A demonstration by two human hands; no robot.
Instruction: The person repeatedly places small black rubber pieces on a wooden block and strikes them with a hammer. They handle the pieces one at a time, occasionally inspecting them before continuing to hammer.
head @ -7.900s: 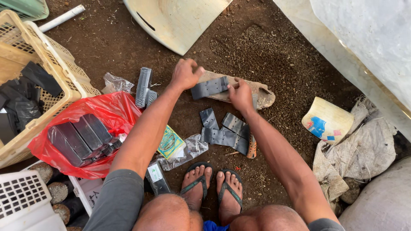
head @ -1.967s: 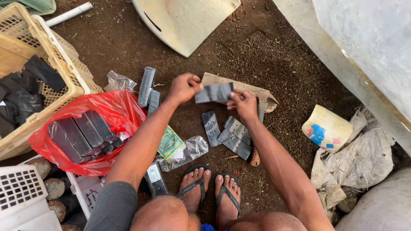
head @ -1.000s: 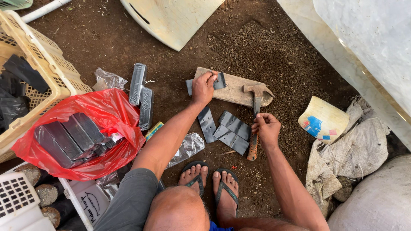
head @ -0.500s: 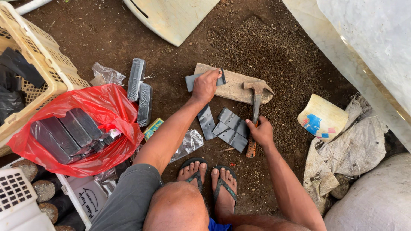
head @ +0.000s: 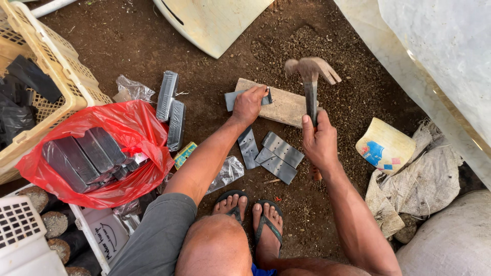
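Flat grey metal strip (head: 232, 99) lies on a rough wooden block (head: 281, 107), pinned under the left hand (head: 249, 105), fingers pressed together. Right hand (head: 319, 143), at four o'clock, clenches a wood-handled claw hammer (head: 312, 76).

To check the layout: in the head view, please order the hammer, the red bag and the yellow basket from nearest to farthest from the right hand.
1. Hammer: held in the right hand.
2. Red bag: left, beyond the left arm.
3. Yellow basket: far left.
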